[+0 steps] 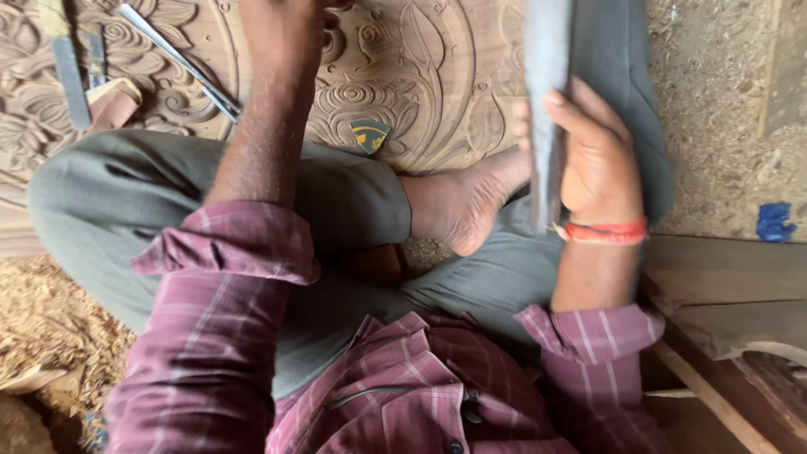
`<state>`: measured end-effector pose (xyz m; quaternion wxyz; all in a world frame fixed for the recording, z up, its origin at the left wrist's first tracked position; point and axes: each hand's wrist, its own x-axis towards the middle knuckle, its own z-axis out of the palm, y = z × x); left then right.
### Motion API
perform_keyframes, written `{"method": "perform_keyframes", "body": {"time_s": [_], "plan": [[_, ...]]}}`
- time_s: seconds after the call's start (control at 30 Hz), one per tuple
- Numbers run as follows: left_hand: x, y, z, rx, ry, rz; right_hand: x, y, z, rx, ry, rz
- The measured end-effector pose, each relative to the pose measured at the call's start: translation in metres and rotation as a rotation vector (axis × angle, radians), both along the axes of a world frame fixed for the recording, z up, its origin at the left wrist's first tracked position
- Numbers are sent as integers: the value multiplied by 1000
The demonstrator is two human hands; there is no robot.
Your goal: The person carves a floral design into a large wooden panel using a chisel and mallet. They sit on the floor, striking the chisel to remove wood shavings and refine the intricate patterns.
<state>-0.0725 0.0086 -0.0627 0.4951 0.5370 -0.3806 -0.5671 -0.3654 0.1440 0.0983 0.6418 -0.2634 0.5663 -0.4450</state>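
Carving floor in flat daylight

A carved panel [420,76] of flowers and scrolls lay across the floor, pale brown. Sawdust [42,311] was heaped at the lower left, and a dusty, gritty floor [723,126] ran along the right. Planks [723,277] sat at the lower right, a blue scrap [774,221] near them. Light was soft and even, with no hard shadows.

The left hand [282,34] ran off the top edge, fingers unseen; the grey slab [546,101] held by the right hand [597,155] was blurred and also cut off there
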Motion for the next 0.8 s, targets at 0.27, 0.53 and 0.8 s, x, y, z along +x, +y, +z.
{"method": "perform_keyframes", "body": {"time_s": [0.27,0.53,0.8], "plan": [[-35,28,-40,-10,331,401,-38,42,-28,-29,-151,-97],[-71,15,-55,-53,-366,480,-11,23,0,-134,13,-42],[-69,16,-56,-114,-431,436,-9,-12,15,-394,522,229]]}}
